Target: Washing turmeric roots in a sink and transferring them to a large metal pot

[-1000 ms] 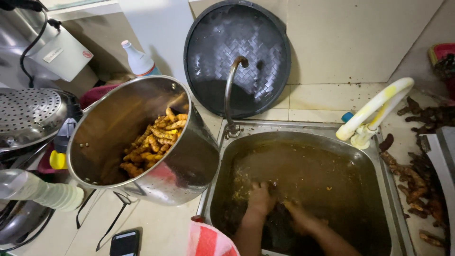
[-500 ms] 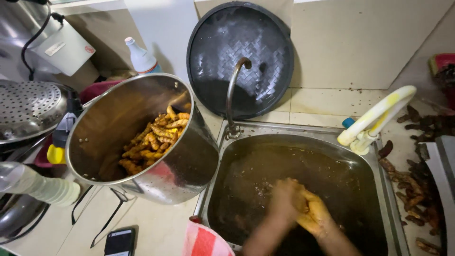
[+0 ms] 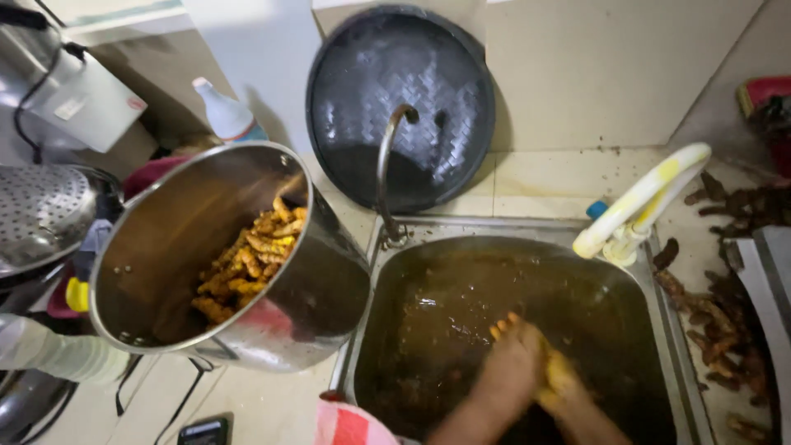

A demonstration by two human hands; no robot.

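Note:
A steel sink (image 3: 527, 227) is full of muddy brown water (image 3: 453, 305). My left hand (image 3: 511, 367) and my right hand (image 3: 564, 383) are pressed together just above the water at the sink's near side. Both are stained yellow and blurred, and they close around what look like turmeric roots. To the left, a large steel pot (image 3: 317, 297) is tilted toward me on the counter. A heap of yellow cleaned turmeric roots (image 3: 247, 264) lies inside it.
A curved metal tap (image 3: 386, 165) rises behind the sink in front of a round black woven tray (image 3: 400, 91). A white-yellow spout (image 3: 638, 202) hangs over the right rim. Dark muddy roots (image 3: 717, 313) lie on the right counter. A perforated steel strainer (image 3: 41, 210) and a plastic bottle (image 3: 222, 111) stand left.
My hands came up out of the brown water, joined together and moved slightly right. The view has drifted a little; the pot stays put.

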